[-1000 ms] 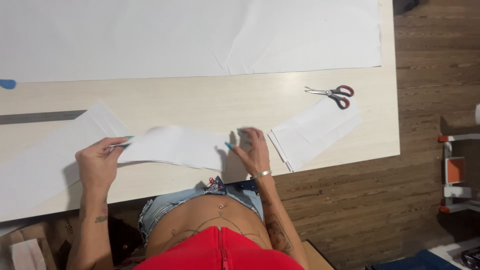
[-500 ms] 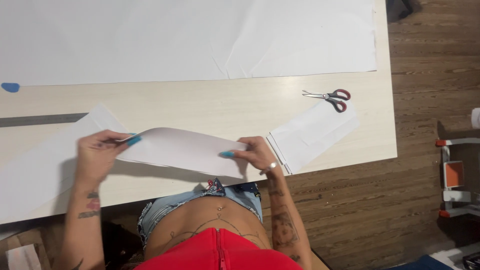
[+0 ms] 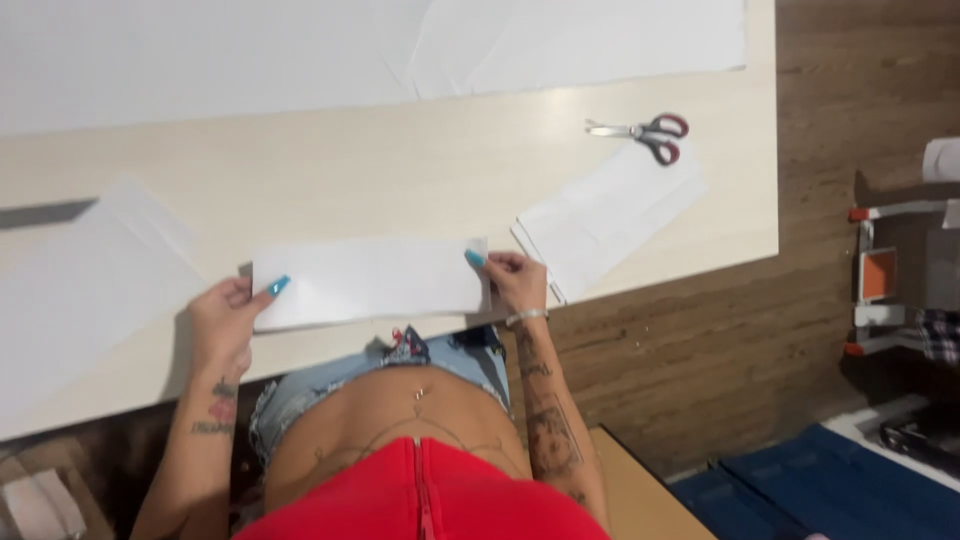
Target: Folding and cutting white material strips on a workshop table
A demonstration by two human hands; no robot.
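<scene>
Head view: left hand (image 3: pixel 222 320) and right hand (image 3: pixel 517 282) pinching opposite ends of white rectangular paper strip (image 3: pixel 370 282), flat at near edge of table (image 3: pixel 400 190). Similar strips stacked (image 3: pixel 610 215) just right; red-handled scissors (image 3: pixel 645 132) beyond.

you have red-handled scissors (image 3: pixel 648 131) lying on the pale table (image 3: pixel 400 180), just above a stack of white strips (image 3: pixel 610 215) by the right edge. a large white sheet (image 3: pixel 300 50) covers the far side; another white sheet (image 3: pixel 80 290) lies at your left.
</scene>
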